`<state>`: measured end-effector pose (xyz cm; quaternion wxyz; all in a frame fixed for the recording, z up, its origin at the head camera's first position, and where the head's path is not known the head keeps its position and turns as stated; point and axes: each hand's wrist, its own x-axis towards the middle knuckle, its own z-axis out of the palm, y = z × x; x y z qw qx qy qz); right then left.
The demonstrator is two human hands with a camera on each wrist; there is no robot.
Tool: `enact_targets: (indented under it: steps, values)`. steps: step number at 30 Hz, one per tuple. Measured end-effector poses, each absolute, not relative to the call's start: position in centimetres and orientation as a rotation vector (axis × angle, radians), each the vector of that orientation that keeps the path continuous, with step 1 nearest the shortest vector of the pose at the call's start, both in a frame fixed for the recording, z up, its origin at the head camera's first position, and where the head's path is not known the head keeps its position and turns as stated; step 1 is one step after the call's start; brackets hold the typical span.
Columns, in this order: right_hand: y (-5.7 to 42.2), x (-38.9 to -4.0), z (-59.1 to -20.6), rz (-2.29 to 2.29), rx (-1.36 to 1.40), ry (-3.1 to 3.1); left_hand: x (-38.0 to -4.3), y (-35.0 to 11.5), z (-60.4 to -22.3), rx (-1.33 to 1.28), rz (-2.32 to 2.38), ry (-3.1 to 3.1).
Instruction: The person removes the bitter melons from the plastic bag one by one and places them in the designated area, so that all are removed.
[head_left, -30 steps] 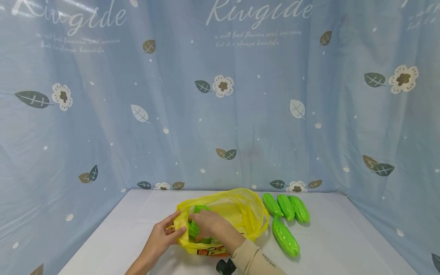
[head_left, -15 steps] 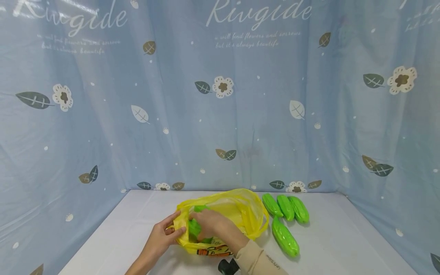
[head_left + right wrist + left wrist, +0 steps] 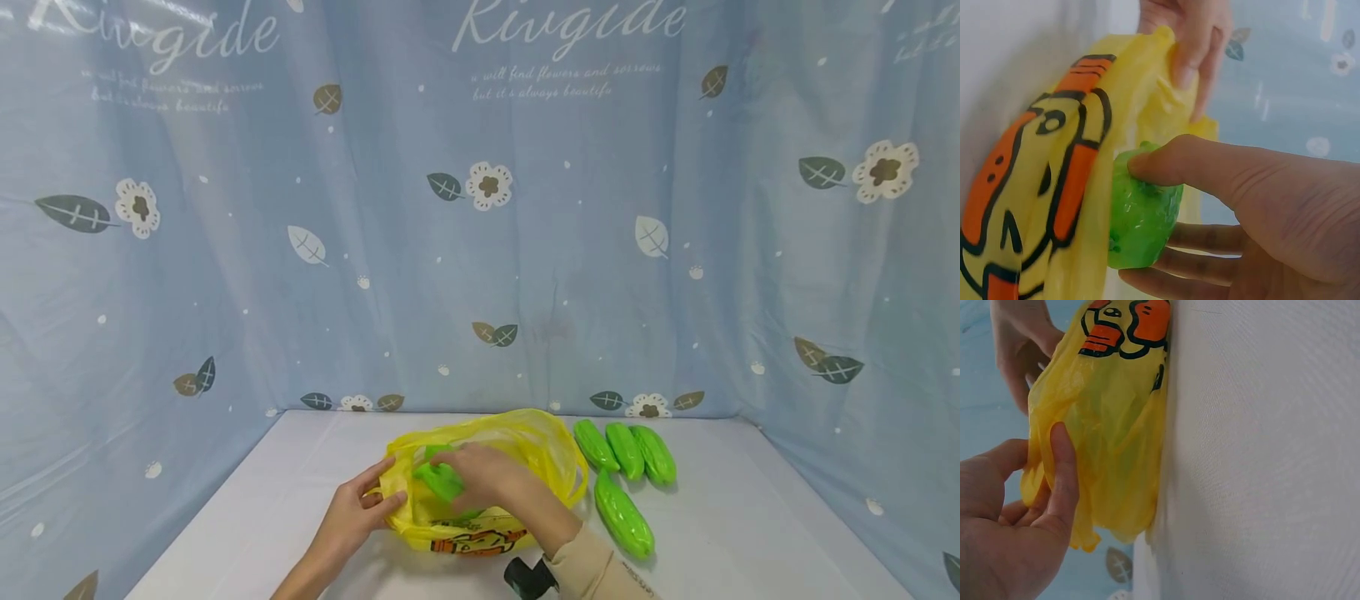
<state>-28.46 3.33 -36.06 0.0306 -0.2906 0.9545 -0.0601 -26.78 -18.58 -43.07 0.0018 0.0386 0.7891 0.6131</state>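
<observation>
A yellow plastic bag (image 3: 551,458) with a duck print lies on the white table, its mouth facing up and toward me. My left hand (image 3: 352,512) pinches the bag's left rim between thumb and fingers. Inside the mouth, my right hand (image 3: 483,475) grips a shiny, bumpy bright green bitter melon (image 3: 1144,219), thumb on top and fingers beneath. The bag wall hides its far end in the right wrist view. More green shows through the thin plastic (image 3: 1113,419) in the left wrist view. How many melons lie inside I cannot tell.
Right of the bag, three green bitter melons (image 3: 626,452) lie side by side, with another melon (image 3: 624,515) in front of them. A black device (image 3: 528,577) sits by the right wrist. A blue patterned curtain (image 3: 487,267) surrounds the table (image 3: 750,533).
My right hand has drawn a little up and to the right within the bag's mouth, the green bitter melon moving with it. My left hand keeps its hold on the rim.
</observation>
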Motion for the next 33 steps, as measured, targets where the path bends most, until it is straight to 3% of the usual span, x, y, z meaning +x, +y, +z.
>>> enact_targets:
  steps: [33]
  values:
    - [13.3, -26.6, -34.5, -0.591, -0.862, 3.028, -26.7, -18.7, -43.0, 0.158, 1.949, 2.470]
